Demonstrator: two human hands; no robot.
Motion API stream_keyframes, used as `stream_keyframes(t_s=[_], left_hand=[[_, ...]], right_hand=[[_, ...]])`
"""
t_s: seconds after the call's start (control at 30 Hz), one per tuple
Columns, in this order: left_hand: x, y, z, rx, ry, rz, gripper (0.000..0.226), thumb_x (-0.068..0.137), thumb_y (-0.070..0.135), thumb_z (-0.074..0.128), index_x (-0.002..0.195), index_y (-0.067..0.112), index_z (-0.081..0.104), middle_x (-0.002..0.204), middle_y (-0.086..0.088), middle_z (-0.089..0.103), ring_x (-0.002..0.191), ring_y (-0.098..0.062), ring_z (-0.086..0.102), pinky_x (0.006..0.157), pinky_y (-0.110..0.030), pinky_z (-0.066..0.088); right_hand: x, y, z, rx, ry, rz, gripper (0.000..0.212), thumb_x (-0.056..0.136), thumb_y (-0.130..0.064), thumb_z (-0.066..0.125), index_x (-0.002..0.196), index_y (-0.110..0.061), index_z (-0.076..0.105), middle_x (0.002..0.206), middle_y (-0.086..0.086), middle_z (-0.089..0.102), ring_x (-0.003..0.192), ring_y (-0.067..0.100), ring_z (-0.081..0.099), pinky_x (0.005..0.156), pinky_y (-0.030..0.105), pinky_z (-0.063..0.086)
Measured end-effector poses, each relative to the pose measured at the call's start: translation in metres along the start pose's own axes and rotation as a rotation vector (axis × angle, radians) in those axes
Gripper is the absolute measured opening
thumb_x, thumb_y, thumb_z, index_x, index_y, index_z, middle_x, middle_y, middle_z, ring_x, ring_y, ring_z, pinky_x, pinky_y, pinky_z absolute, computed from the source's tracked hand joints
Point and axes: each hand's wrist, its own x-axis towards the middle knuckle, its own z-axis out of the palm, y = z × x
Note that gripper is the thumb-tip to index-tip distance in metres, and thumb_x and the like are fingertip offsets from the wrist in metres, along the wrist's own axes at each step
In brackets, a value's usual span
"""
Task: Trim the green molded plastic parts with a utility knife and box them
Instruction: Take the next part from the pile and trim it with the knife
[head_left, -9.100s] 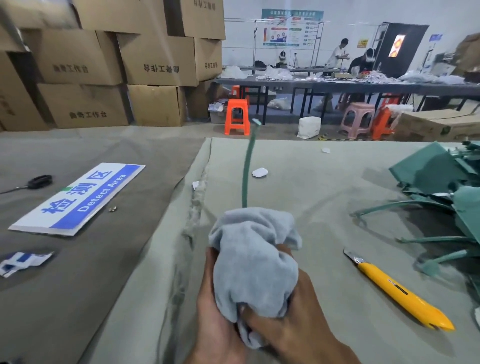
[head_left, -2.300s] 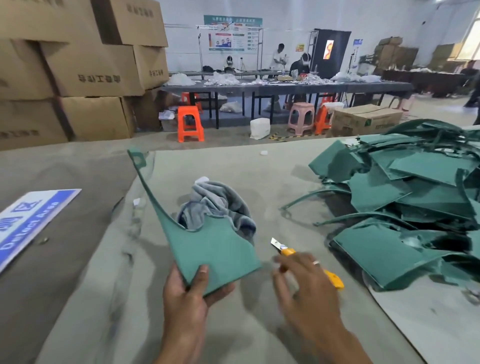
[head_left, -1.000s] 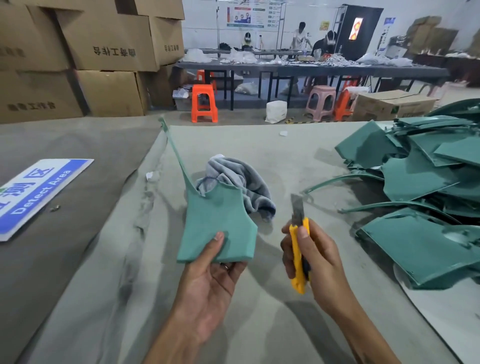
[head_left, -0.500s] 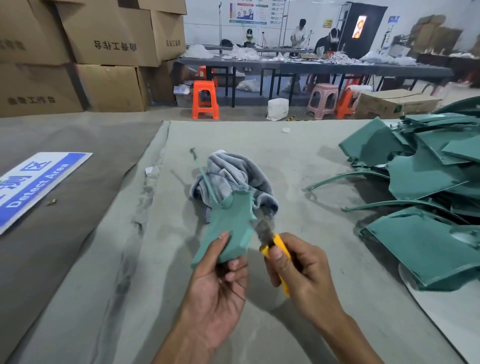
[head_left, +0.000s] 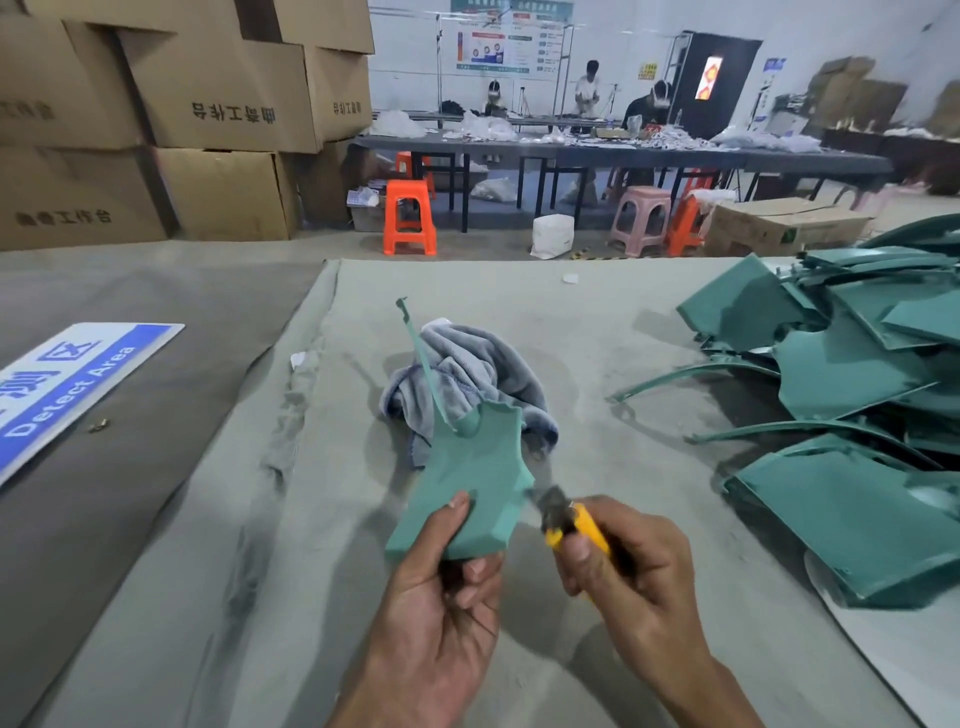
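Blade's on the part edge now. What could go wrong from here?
1. The knife blade meets the green part close to the left hand gripping it; a slip could cut those fingers.
2. The part is held in the air, unsupported, with a thin strip sticking up; it may flex and the cut wander.

We see a cloth-covered table (head_left: 597, 332) bearing a crumpled grey rag (head_left: 467, 374), a heap of green parts (head_left: 857, 395) and a blue-white sign (head_left: 67, 384).

grey cloth (head_left: 467, 374), blue sign (head_left: 67, 384), stacked cartons (head_left: 208, 130), orange stool (head_left: 409, 215)
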Motion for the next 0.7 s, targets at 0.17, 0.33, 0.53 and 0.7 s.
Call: stream_keyframes(t_s=[0.17, 0.33, 0.53, 0.7], left_hand=[[-0.001, 0.003, 0.003, 0.006, -0.128, -0.004, 0.052, 0.032, 0.0, 0.101, 0.077, 0.001, 0.074, 0.062, -0.007, 0.054, 0.032, -0.009, 0.039, 0.024, -0.015, 0.029], [-0.003, 0.003, 0.005, 0.02, -0.222, -0.007, 0.063, 0.02, 0.003, 0.102, 0.077, 0.002, 0.076, 0.065, -0.009, 0.055, 0.028, -0.009, 0.035, 0.022, -0.013, 0.026], [-0.007, 0.003, 0.009, 0.047, -0.268, -0.077, 0.068, 0.019, -0.001, 0.1, 0.082, -0.003, 0.075, 0.061, -0.015, 0.057, 0.023, -0.011, 0.033, 0.022, -0.013, 0.025], [-0.011, 0.002, 0.011, 0.099, -0.247, -0.106, 0.078, 0.019, -0.002, 0.099, 0.094, -0.007, 0.076, 0.052, -0.019, 0.052, 0.02, -0.012, 0.03, 0.022, -0.013, 0.026]], right_hand=[[0.002, 0.004, 0.004, 0.006, 0.026, 0.053, 0.022, 0.103, -0.038, 0.064, 0.092, -0.024, 0.075, 0.058, -0.001, 0.058, 0.044, 0.019, 0.054, 0.046, 0.023, 0.04], [-0.001, 0.01, -0.009, 0.086, 0.051, 0.123, 0.02, 0.101, -0.029, 0.062, 0.096, -0.017, 0.078, 0.056, 0.006, 0.056, 0.045, 0.021, 0.051, 0.051, 0.019, 0.041], [0.004, 0.013, -0.005, -0.012, 0.094, 0.111, 0.02, 0.102, -0.036, 0.061, 0.095, -0.026, 0.077, 0.057, 0.005, 0.059, 0.047, 0.016, 0.056, 0.051, 0.021, 0.045], [0.003, 0.005, -0.014, 0.008, 0.082, 0.032, 0.024, 0.101, -0.04, 0.066, 0.097, -0.021, 0.079, 0.06, -0.003, 0.059, 0.044, 0.023, 0.052, 0.041, 0.032, 0.038]])
